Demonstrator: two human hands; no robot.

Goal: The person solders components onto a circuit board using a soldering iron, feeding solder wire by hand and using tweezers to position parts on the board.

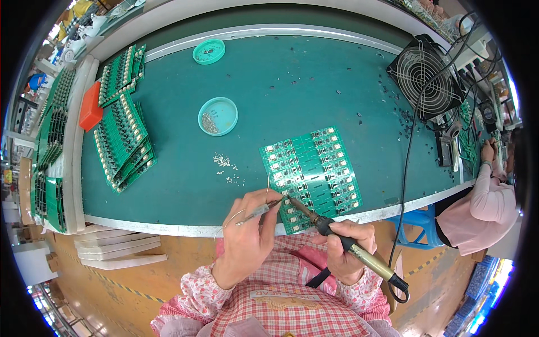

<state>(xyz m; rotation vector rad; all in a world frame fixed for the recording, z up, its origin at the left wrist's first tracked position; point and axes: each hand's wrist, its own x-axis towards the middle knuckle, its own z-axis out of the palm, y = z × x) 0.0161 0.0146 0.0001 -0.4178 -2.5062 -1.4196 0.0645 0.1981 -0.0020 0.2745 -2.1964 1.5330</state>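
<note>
A green circuit board panel with rows of white and black parts lies near the table's front edge. My right hand is closed round a soldering iron, whose tip reaches the panel's left front part. My left hand pinches tweezers, their points beside the iron's tip. A thin strand of solder wire also runs through the left fingers, one end standing up near the panel's left edge. Whether the tweezers grip a small part is too small to tell.
Small loose parts lie left of the panel, near two round green dishes. Stacked boards and a red box stand left. A fan, a dangling cable and scattered black bits are right. Another person sits far right.
</note>
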